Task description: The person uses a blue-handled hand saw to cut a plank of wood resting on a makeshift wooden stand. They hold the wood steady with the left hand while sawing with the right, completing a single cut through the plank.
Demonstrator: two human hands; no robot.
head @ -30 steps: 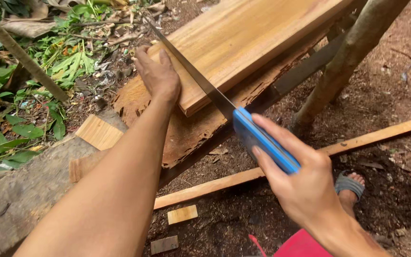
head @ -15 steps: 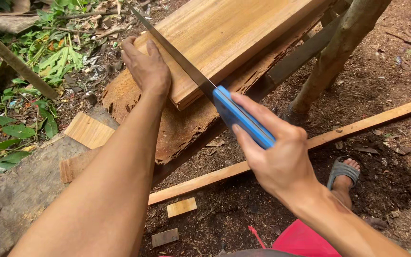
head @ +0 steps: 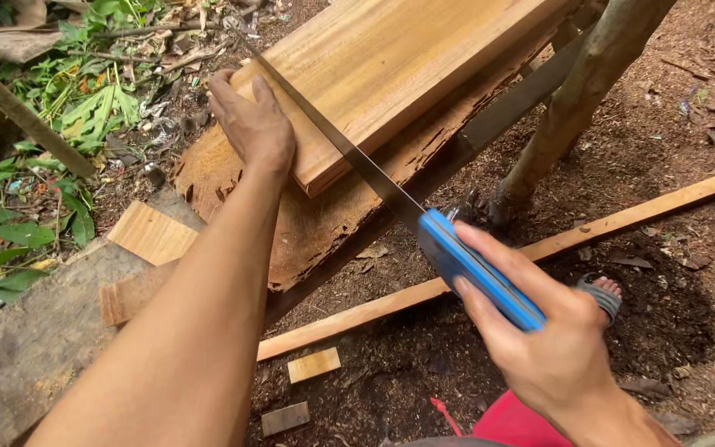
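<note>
While the left hand [head: 251, 124] lies flat with open fingers on the light plank [head: 391, 74], the right hand [head: 552, 343] grips the blue-handled saw [head: 424, 223], its blade across the plank's near end. How deep the cut goes is hidden. Small offcuts [head: 314, 364] lie below the plank.

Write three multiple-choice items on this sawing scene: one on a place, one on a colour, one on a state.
1. Where does the left hand rest?
A. on the end of the thick plank
B. on the long thin batten
C. on the tree trunk

2. What colour is the handsaw handle?
A. red
B. blue
C. yellow

3. How does the right hand stand?
A. open and empty
B. closed on the saw handle
C. flat on the ground

Key: 1 A, the palm presses the plank's near end; 2 B, the handle is plainly blue; 3 B, the fingers wrap the handle.
</note>
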